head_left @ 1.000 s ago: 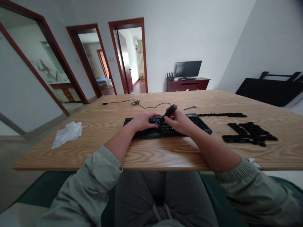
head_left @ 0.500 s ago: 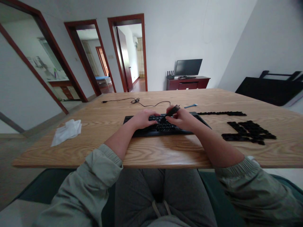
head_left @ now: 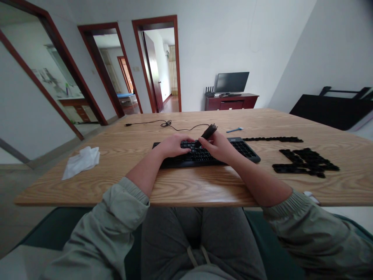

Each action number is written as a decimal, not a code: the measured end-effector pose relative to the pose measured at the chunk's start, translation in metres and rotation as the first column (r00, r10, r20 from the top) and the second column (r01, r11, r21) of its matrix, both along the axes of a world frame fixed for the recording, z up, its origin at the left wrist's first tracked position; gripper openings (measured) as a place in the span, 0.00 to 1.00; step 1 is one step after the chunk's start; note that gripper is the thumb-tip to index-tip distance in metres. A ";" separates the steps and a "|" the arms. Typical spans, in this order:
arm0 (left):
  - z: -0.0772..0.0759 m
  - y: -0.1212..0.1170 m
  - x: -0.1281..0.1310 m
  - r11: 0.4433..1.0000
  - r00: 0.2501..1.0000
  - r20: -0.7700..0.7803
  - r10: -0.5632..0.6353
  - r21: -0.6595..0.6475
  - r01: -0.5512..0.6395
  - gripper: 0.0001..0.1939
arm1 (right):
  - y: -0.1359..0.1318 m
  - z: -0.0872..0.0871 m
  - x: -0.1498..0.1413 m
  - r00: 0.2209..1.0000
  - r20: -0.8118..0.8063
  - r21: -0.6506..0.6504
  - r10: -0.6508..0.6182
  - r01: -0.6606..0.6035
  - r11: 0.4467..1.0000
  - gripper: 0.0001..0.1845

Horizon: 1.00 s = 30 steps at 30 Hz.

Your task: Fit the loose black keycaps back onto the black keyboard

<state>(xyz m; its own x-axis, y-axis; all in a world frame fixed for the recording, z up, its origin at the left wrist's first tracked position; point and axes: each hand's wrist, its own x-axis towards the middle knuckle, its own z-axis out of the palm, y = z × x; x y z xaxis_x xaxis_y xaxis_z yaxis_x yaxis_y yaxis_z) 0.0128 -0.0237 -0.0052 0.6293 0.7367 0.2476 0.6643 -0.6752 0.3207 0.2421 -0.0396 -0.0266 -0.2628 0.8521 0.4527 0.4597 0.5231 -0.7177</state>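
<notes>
gripping a small black tool (head_left: pixel 208 132) in the right hand (head_left: pixel 217 147), its tip down among the keys of a black keyboard (head_left: pixel 244 149); left hand (head_left: pixel 174 146) rests curled on the keys, holding nothing visible; black keycaps (head_left: pixel 304 163) lie in rows on the tabletop (head_left: pixel 204 190), right of the keyboard.

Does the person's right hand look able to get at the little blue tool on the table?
Probably yes. The right hand sits on the keyboard, close to the blue tool, and nothing appears to stand between them. It is gripping a black tool, so it may need freeing first.
</notes>
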 end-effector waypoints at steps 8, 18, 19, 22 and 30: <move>-0.004 0.004 0.000 1.000 1.000 -0.010 0.013 0.009 -0.013 0.21 | 0.003 0.000 0.001 0.996 0.060 -0.026 -0.063 0.064 0.998 0.18; -0.004 0.003 0.008 0.998 0.998 -0.055 0.019 0.062 -0.015 0.23 | -0.007 0.012 0.000 0.975 0.210 0.000 -0.069 0.070 0.998 0.15; -0.004 0.003 0.008 0.997 0.998 -0.057 0.017 0.070 -0.013 0.22 | -0.009 0.013 0.001 0.977 0.211 0.015 -0.032 0.029 0.999 0.13; -0.003 0.001 0.008 0.997 0.998 -0.069 0.009 0.079 -0.004 0.22 | -0.014 0.017 0.003 0.967 0.237 0.053 0.090 -0.105 0.993 0.10; -0.001 -0.005 0.012 0.997 0.996 -0.088 -0.020 0.079 0.027 0.21 | -0.018 0.024 0.012 0.937 0.308 0.061 0.167 -0.195 0.979 0.12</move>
<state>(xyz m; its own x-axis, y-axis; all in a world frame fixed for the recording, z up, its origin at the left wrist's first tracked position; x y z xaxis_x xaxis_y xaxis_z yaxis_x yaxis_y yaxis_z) 0.0249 -0.0284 -0.0058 0.6677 0.7018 0.2484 0.6714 -0.7118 0.2064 0.2537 -0.0571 -0.0026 -0.5442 0.7369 0.4011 0.5376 0.6733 -0.5076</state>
